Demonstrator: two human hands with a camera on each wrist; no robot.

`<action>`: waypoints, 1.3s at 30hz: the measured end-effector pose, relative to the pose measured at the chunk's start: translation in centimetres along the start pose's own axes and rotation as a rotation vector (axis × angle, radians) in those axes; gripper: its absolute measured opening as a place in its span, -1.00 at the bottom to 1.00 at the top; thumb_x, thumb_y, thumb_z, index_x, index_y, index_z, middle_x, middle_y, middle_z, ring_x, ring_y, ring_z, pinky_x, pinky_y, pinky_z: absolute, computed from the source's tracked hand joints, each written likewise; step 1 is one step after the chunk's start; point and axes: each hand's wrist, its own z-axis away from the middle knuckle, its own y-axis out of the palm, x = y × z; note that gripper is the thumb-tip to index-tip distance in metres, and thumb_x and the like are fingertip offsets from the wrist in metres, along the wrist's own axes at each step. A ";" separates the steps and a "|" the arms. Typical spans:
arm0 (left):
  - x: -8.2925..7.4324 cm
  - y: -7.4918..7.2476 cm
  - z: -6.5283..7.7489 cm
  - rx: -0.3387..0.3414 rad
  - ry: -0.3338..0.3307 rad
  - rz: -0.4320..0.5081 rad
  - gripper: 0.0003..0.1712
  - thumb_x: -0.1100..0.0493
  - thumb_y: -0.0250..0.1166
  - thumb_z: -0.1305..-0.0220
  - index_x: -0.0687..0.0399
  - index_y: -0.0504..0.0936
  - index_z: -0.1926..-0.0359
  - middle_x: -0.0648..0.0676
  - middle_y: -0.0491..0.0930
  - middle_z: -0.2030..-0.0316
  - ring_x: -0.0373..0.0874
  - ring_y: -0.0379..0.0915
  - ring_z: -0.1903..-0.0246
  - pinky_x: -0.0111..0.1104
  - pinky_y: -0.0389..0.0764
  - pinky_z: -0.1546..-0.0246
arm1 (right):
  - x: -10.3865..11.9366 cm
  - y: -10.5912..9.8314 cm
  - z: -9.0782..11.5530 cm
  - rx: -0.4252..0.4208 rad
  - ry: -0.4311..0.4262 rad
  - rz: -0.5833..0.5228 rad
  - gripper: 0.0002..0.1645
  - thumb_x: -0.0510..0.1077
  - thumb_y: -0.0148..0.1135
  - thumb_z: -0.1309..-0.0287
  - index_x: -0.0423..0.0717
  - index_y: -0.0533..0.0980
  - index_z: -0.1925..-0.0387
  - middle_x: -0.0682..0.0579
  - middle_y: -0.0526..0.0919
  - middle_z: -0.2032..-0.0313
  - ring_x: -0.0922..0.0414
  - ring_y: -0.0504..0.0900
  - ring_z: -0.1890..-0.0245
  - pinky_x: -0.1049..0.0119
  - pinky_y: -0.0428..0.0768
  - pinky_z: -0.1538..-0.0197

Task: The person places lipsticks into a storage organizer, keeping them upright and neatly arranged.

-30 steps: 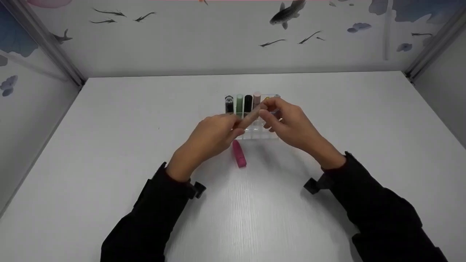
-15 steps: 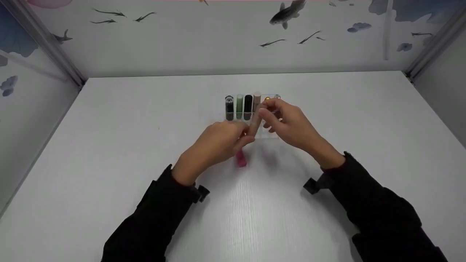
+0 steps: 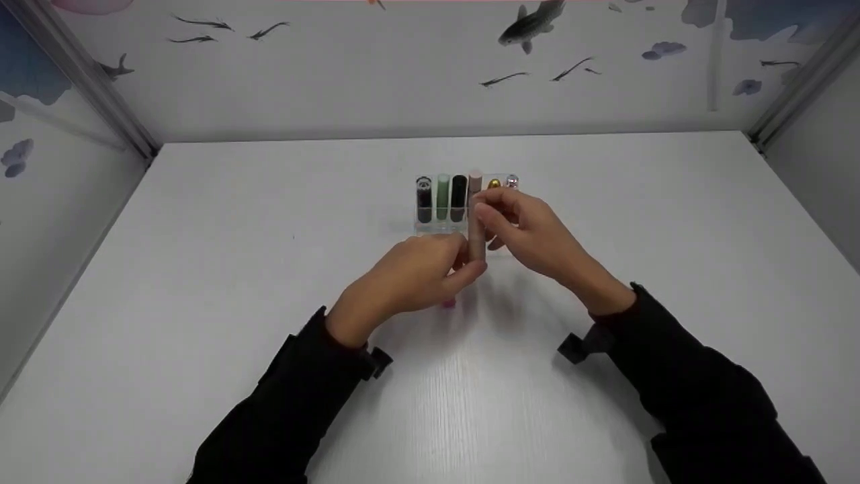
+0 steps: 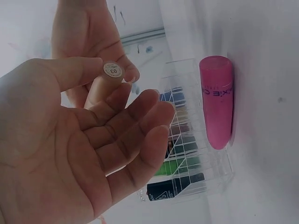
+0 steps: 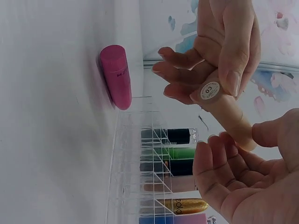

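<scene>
A beige lipstick tube (image 3: 476, 235) stands nearly upright between my hands, above the table. My left hand (image 3: 424, 270) pinches its lower end between thumb and index finger; the other left fingers are loosely spread. A round "03" label marks the base of the tube (image 5: 210, 90). At the upper end, my right hand (image 3: 534, 228) pinches the tube with thumb and index finger. Behind the hands is a clear lipstick rack (image 3: 433, 228). A pink tube (image 4: 217, 102) lies on the table in front of the rack, mostly hidden by my left hand in the head view.
Several tubes stand in the rack's back row, among them a black one (image 3: 459, 195), a green one (image 3: 443, 193) and a gold one (image 5: 189, 206). A patterned wall (image 3: 403, 74) closes off the back of the white table (image 3: 235, 269).
The beige tube has swung from slanted to nearly upright. My left hand has moved right and toward me with its lower end, covering more of the pink tube. My right hand has barely moved.
</scene>
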 end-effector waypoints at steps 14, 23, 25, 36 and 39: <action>-0.3 0.2 0.1 0.020 0.018 0.099 -0.63 -0.11 -0.14 -0.38 -0.04 0.44 0.40 -0.10 0.52 0.65 -0.28 0.43 0.66 -0.39 0.38 0.59 | 0.0 0.0 -0.1 -0.009 0.016 -0.055 -0.52 0.14 0.00 -0.33 -0.08 0.47 -0.07 -0.03 0.61 0.17 0.11 0.63 0.27 0.22 0.65 0.20; -0.3 0.3 0.0 -0.003 0.036 0.097 -0.64 -0.08 -0.13 -0.37 -0.03 0.43 0.45 -0.10 0.48 0.65 -0.28 0.38 0.65 -0.41 0.35 0.59 | 0.1 -0.1 -0.2 0.014 0.045 -0.127 -0.48 0.13 0.01 -0.32 -0.19 0.47 -0.05 -0.15 0.63 0.19 0.09 0.68 0.29 0.28 0.66 0.18; -0.3 0.3 0.0 -0.015 0.036 0.088 -0.64 -0.07 -0.12 -0.37 -0.02 0.44 0.45 -0.11 0.45 0.64 -0.28 0.34 0.64 -0.42 0.33 0.59 | 0.2 -0.1 -0.2 0.015 0.052 -0.133 -0.48 0.14 0.02 -0.32 -0.19 0.48 -0.03 -0.15 0.64 0.21 0.09 0.68 0.30 0.28 0.66 0.19; -0.3 0.4 0.0 -0.020 0.043 0.075 -0.62 -0.08 -0.13 -0.38 -0.01 0.41 0.48 -0.12 0.35 0.66 -0.29 0.25 0.64 -0.44 0.24 0.61 | 0.1 0.0 -0.2 0.011 0.048 -0.112 -0.53 0.15 0.03 -0.30 -0.14 0.52 0.04 -0.07 0.65 0.28 0.09 0.68 0.32 0.28 0.66 0.21; -0.3 0.4 -0.1 -0.020 0.044 0.074 -0.62 -0.08 -0.13 -0.38 0.00 0.40 0.49 -0.12 0.32 0.66 -0.29 0.23 0.64 -0.44 0.23 0.61 | 0.1 0.0 -0.2 0.017 0.045 -0.116 -0.55 0.14 0.03 -0.31 -0.12 0.52 0.05 -0.08 0.65 0.28 0.10 0.69 0.32 0.27 0.66 0.22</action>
